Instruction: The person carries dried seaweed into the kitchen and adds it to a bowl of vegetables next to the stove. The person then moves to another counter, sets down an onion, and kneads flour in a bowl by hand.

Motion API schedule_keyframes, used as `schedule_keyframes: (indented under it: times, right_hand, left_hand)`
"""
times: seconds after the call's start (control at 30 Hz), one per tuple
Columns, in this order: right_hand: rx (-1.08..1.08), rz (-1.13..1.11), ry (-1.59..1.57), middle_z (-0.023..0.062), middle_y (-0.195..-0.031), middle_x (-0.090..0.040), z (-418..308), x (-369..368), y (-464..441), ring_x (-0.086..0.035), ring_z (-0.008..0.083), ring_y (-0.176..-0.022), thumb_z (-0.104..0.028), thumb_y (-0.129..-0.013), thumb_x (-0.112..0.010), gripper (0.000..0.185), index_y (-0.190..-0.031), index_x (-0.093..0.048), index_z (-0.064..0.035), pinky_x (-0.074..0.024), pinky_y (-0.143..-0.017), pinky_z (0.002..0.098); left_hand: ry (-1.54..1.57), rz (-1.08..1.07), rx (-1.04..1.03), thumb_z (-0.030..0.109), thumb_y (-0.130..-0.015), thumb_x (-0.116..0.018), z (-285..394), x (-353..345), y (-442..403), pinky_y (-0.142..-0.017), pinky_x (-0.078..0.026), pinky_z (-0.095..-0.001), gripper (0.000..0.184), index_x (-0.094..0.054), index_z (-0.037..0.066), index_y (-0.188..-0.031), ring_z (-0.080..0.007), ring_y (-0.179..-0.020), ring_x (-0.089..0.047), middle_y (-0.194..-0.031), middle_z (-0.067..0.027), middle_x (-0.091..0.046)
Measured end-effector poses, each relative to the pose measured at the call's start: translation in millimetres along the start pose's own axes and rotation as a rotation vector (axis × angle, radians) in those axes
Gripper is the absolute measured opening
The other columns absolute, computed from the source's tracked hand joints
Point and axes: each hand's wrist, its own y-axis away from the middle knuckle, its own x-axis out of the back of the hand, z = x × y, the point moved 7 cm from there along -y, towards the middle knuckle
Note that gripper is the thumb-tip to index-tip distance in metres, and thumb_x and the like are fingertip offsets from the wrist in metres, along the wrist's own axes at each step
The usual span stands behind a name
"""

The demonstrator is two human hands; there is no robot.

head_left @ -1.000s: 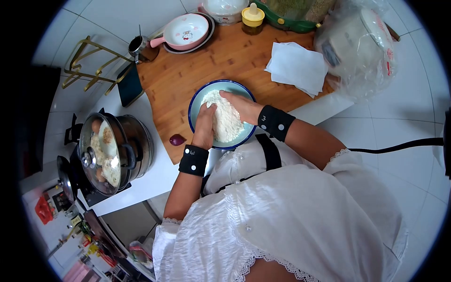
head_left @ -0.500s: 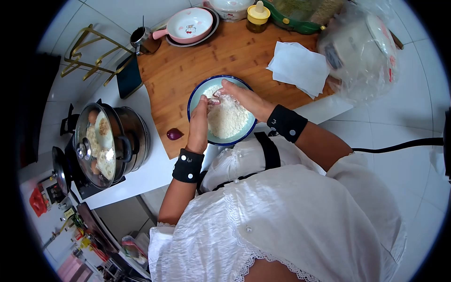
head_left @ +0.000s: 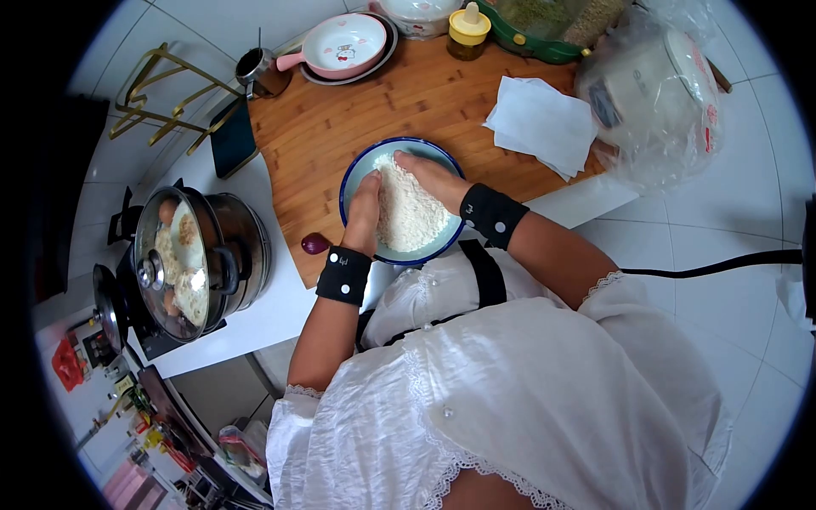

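Note:
A pale bowl with a blue rim holds white flour and stands near the front edge of the wooden board. My left hand reaches into the bowl's left side, its thumb straight and pointing away from me. From the right, my right hand dips into the same flour, thumb towards the far rim. The fingers of both hands are sunk in the flour or hidden beneath the hands. A small purple onion lies on the board left of the bowl.
A glass-lidded steamer with food inside stands at left. White paper sheets lie right of the bowl on the wooden board. Farther back are a pink-handled dish, a yellow-topped jar and a plastic-wrapped appliance.
Both hands have moved down into the flour; half a second ago they were held higher, with floury fingers showing between them. The right forearm has shifted left.

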Motion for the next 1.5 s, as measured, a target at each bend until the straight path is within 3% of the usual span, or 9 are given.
schedule_keyframes:
  times: [0.13, 0.23, 0.33, 0.5, 0.6, 1.0, 1.1, 1.37, 1.5]
  right_hand:
    - [0.035, -0.105, -0.013, 0.0059, -0.111, -0.049, -10.4, 0.5, 18.5, -0.045, 0.0136, -0.102, -0.044, -0.087, -0.039, 0.049, -0.112, -0.048, -0.0023, -0.0325, -0.089, 0.0239]
    - [-0.004, -0.160, 0.089, 0.0095, -0.112, -0.050, -19.4, 1.9, 33.3, -0.047, 0.0172, -0.103, -0.038, -0.087, -0.043, 0.045, -0.112, -0.048, -0.0015, -0.0341, -0.090, 0.0267]
    - [0.319, -0.241, 0.655, 0.0144, -0.112, -0.051, -24.5, 1.1, 33.4, -0.046, 0.0222, -0.106, -0.026, -0.083, -0.051, 0.038, -0.112, -0.048, -0.0016, -0.0344, -0.091, 0.0300]
    - [0.565, -0.103, 1.372, 0.0209, -0.122, -0.040, -18.3, -6.4, 51.1, -0.041, 0.0330, -0.112, -0.016, -0.063, -0.069, 0.069, -0.123, -0.037, -0.0053, -0.0369, -0.091, 0.0353]
    - [0.588, 0.007, 1.559, 0.0180, -0.118, -0.041, -14.6, -11.3, 53.0, -0.041, 0.0314, -0.112, -0.011, -0.062, -0.068, 0.070, -0.124, -0.036, -0.0061, -0.0387, -0.090, 0.0336]
    - [0.671, 0.292, 1.294, 0.0146, -0.085, -0.053, -15.2, -4.6, 29.9, -0.053, 0.0294, -0.086, 0.002, -0.065, -0.055, 0.027, -0.092, -0.049, -0.0018, -0.0458, -0.071, 0.0362]
    - [0.551, 0.220, 1.145, 0.0193, -0.096, -0.052, -10.2, 2.6, 20.8, -0.051, 0.0346, -0.091, 0.000, -0.064, -0.057, 0.039, -0.101, -0.048, 0.0001, -0.0422, -0.079, 0.0380]
    - [0.341, 0.016, 0.670, 0.0176, -0.114, -0.047, -15.7, 5.0, 37.5, -0.047, 0.0249, -0.105, -0.005, -0.072, -0.052, 0.047, -0.118, -0.041, -0.0004, -0.0373, -0.087, 0.0302]
    - [0.156, 0.023, 0.450, 0.0161, -0.124, -0.041, -20.9, 7.0, 54.9, -0.044, 0.0232, -0.109, -0.010, -0.076, -0.051, 0.054, -0.126, -0.033, -0.0002, -0.0357, -0.088, 0.0284]
  left_hand:
    - [-0.032, -0.151, -0.178, 0.037, -0.088, -0.040, 1.9, 1.0, 9.0, -0.085, -0.029, -0.0242, 0.039, -0.050, 0.008, -0.112, -0.0135, -0.100, -0.044, -0.105, -0.0005, -0.052]
    - [-0.291, -0.153, -0.217, 0.021, -0.088, -0.041, 12.4, 2.8, 26.8, -0.088, -0.033, -0.0247, 0.028, -0.051, 0.001, -0.105, -0.0164, -0.099, -0.047, -0.106, -0.0070, -0.051]
    - [-0.556, -0.244, -0.493, 0.016, -0.084, -0.049, 15.6, -4.9, 36.7, -0.090, -0.034, -0.0268, 0.026, -0.052, 0.001, -0.104, -0.0204, -0.102, -0.047, -0.108, -0.0117, -0.051]
    - [-1.342, -0.157, -0.602, 0.025, -0.058, -0.075, 9.8, -22.3, 52.2, -0.097, -0.031, -0.0377, 0.085, -0.031, 0.009, -0.129, -0.0368, -0.117, -0.033, -0.128, -0.0235, -0.032]
    - [-1.459, -0.066, -0.633, 0.023, -0.057, -0.075, 2.0, -26.1, 45.8, -0.096, -0.032, -0.0378, 0.085, -0.032, 0.009, -0.128, -0.0366, -0.116, -0.034, -0.126, -0.0228, -0.033]
    - [-1.400, 0.081, -0.629, 0.006, -0.059, -0.069, 11.9, -23.8, 16.9, -0.072, -0.047, -0.0395, 0.063, -0.042, 0.015, -0.116, -0.0344, -0.094, -0.049, -0.103, -0.0151, -0.047]
    - [-1.227, 0.086, -0.561, 0.005, -0.062, -0.066, 13.7, -10.8, 7.8, -0.073, -0.046, -0.0405, 0.055, -0.047, 0.014, -0.112, -0.0367, -0.089, -0.052, -0.097, -0.0176, -0.051]
    - [-0.663, -0.072, -0.619, 0.005, -0.068, -0.059, 8.6, -6.0, 15.6, -0.080, -0.043, -0.0336, 0.050, -0.046, 0.007, -0.116, -0.0301, -0.091, -0.054, -0.106, -0.0175, -0.053]
    - [-0.389, -0.122, -0.301, 0.007, -0.072, -0.058, 14.5, -10.8, 39.6, -0.084, -0.039, -0.0287, 0.048, -0.045, 0.007, -0.118, -0.0215, -0.098, -0.050, -0.109, -0.0120, -0.052]
